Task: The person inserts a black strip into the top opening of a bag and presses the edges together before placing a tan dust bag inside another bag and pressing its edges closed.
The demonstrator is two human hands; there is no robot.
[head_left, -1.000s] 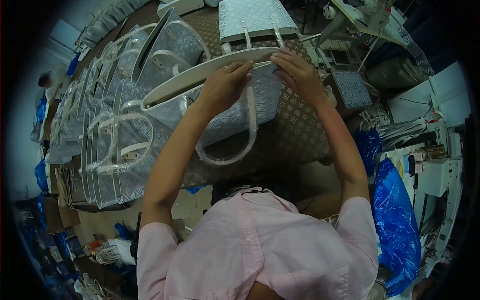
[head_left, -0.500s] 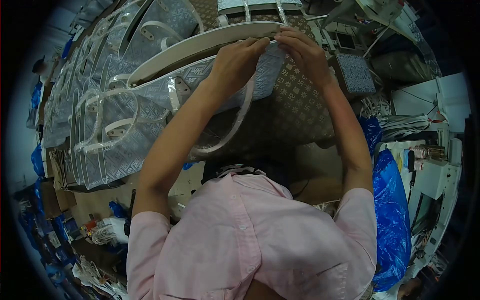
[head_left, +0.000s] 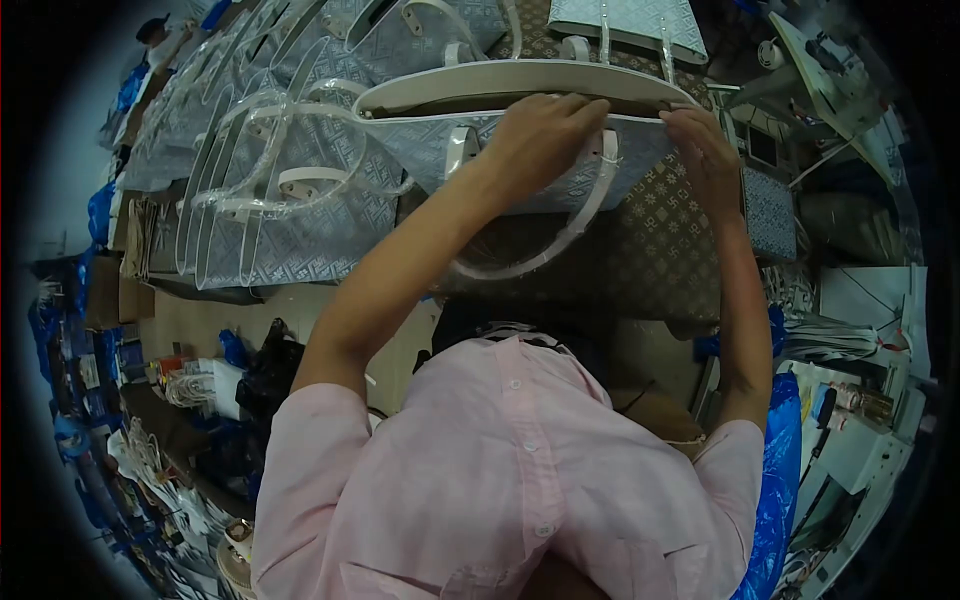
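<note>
A silver-grey patterned tote bag (head_left: 420, 140) with a white rim stands on the table in front of me, its mouth partly open. My left hand (head_left: 545, 140) reaches over the front rim right of the middle, fingers bent down on the edge; their tips are partly hidden. At the bag's right end, my right hand (head_left: 705, 145) pinches the corner of the rim. A plastic-wrapped white handle (head_left: 590, 220) hangs down the bag's front, below my left hand.
Several similar bags (head_left: 340, 240) stand packed at the left, handles up. Another patterned bag (head_left: 640, 30) lies at the back. The table has a brown patterned cover (head_left: 660, 230). Blue plastic (head_left: 785, 480) is beside my right arm. A person (head_left: 155, 45) is far left.
The view has swung, so the bag appears further right and more level. My hands are slightly further apart along the rim, the right one still at the corner.
</note>
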